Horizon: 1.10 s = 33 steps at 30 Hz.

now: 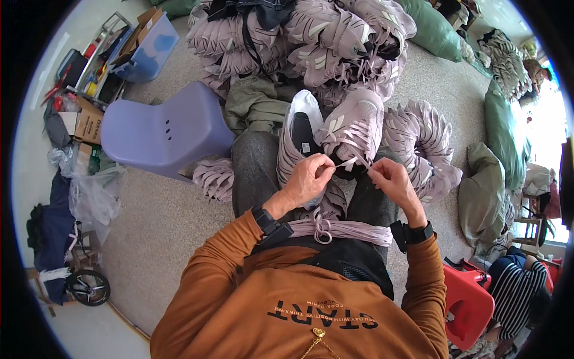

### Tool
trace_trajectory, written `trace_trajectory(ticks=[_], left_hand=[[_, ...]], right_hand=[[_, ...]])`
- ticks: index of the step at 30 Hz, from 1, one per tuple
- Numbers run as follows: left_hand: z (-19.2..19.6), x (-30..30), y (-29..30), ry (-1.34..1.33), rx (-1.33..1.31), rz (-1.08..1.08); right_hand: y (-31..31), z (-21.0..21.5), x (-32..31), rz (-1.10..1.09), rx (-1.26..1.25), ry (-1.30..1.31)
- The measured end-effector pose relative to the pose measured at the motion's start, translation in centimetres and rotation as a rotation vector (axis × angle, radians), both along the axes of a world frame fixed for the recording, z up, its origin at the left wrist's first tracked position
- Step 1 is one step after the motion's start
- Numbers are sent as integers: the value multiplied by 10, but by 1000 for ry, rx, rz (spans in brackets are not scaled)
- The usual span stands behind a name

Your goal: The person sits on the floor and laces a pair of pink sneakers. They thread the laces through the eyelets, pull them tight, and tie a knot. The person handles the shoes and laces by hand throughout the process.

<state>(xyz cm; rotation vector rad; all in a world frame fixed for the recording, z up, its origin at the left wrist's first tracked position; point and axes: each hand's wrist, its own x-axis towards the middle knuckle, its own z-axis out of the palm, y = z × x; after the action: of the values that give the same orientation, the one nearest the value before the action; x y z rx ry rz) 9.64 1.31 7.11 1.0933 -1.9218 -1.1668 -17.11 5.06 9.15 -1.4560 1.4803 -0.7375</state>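
Note:
A lilac shoe upper (353, 125) rests on my lap, its tongue and insole side showing. My left hand (308, 176) pinches a lilac shoelace (348, 161) at the upper's eyelets. My right hand (391, 179) holds the other end of the same lace, close beside the left. A bundle of lilac laces (344, 230) lies across my lap between my wrists. Both wrists wear black bands, and my sleeves are orange.
A large heap of lilac shoe uppers (311, 42) is piled ahead, with a fanned stack (427, 137) to the right. A purple plastic chair (164, 131) stands left, a red stool (466, 302) lower right. Green sacks (502, 131) line the right. Another person (517, 287) sits lower right.

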Motion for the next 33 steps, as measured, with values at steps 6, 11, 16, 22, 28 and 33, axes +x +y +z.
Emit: trace_trajectory(ticks=[6, 11, 16, 22, 28, 33], left_hand=[[5, -39, -17, 591, 520, -78], [1, -57, -31, 788, 772, -134], [-13, -5, -27, 402, 583, -25], [2, -34, -13, -320, -218, -29], [-12, -21, -17, -467, -327, -138], [11, 38, 9, -787, -150, -331]], right_hand=[[-18, 1, 13, 22, -311, 408], [-22, -22, 16, 0, -517, 710], [-20, -23, 18, -46, -576, 696], [-17, -23, 15, -63, -619, 646], [-17, -28, 13, -90, -638, 616], [-17, -27, 11, -93, -594, 593]])
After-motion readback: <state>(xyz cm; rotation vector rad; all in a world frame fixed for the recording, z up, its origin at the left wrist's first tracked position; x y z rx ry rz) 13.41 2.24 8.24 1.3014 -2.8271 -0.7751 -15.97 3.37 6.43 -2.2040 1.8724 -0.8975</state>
